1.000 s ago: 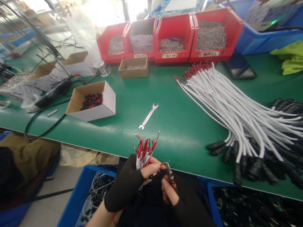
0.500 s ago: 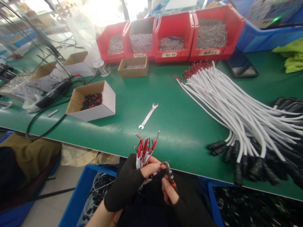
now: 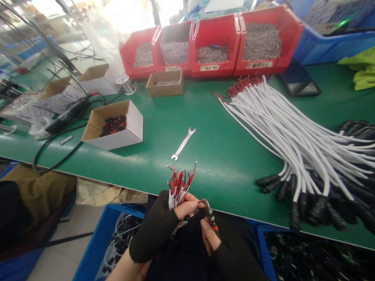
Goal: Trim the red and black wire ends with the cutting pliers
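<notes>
Along the near edge of a green workbench [image 3: 158, 121], a person's two hands, in black fingerless gloves. Bench right: broad heap of white cables [image 3: 281, 121], red wire ends toward the back, black connectors nearer. Four red bins [image 3: 215, 35] in a row behind. Open carton [image 3: 129, 130] at left, small red and black parts inside. Left hand [image 3: 159, 226] closed round a cable bundle [image 3: 180, 187], its red and black ends fanned upward; right hand [image 3: 216, 242] curled on the handles of pliers [image 3: 211, 217]. Spanner [image 3: 183, 143] flat on the bench beyond the bundle. Smallest: one red wire [image 3: 201, 201], pinched between left thumb and finger, reaching the pliers' tip; whether gripped there, cannot tell.
</notes>
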{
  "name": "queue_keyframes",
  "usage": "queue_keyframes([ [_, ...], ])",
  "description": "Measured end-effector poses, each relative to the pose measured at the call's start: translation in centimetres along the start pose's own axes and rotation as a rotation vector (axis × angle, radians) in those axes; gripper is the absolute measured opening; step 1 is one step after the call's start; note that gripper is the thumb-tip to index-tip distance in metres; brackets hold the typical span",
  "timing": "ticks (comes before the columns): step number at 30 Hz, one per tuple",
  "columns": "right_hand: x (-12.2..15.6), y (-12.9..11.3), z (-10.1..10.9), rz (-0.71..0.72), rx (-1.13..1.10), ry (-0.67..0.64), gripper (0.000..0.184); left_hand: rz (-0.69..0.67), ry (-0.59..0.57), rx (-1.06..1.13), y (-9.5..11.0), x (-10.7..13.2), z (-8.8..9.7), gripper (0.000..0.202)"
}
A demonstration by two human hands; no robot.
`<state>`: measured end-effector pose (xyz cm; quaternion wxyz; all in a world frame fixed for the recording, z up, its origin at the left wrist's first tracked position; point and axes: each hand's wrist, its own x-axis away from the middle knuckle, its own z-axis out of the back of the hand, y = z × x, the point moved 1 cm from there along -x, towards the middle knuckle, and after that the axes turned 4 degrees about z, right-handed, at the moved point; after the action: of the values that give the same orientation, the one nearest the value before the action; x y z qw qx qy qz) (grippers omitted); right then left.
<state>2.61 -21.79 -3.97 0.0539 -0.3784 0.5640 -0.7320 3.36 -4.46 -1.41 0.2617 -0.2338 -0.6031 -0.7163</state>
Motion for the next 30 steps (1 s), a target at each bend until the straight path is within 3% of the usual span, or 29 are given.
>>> queue_keyframes([
  [5, -0.1, -0.2, 0.5, 0.056, 0.052, 0.103, 0.033, -0.114, 0.116, -0.008, -0.3, -0.1, -0.3, 0.022],
  [9, -0.1, 0.2, 0.5, 0.016, 0.073, 0.031, 0.061, -0.135, 0.126, 0.014, -0.2, -0.1, -0.7, 0.019],
  [18, -0.8, 1.8, -0.2, 0.012, 0.051, 0.004, 0.064, -0.101, 0.232, -0.019, -0.7, 0.0, -1.0, 0.023],
  [22, -0.8, 2.2, -0.4, 0.034, -0.023, 0.021, 0.065, -0.106, 0.215, -0.035, -0.5, 0.2, -0.8, 0.022],
  [26, -0.8, 2.0, -0.1, 0.123, -0.041, 0.022, 0.062, -0.116, 0.109, -0.014, 0.0, 0.3, -0.4, 0.021],
  [30, -0.7, 1.9, 0.1, 0.114, -0.019, 0.012, 0.055, -0.099, 0.045, 0.006, 0.4, 0.4, -0.1, 0.019],
])
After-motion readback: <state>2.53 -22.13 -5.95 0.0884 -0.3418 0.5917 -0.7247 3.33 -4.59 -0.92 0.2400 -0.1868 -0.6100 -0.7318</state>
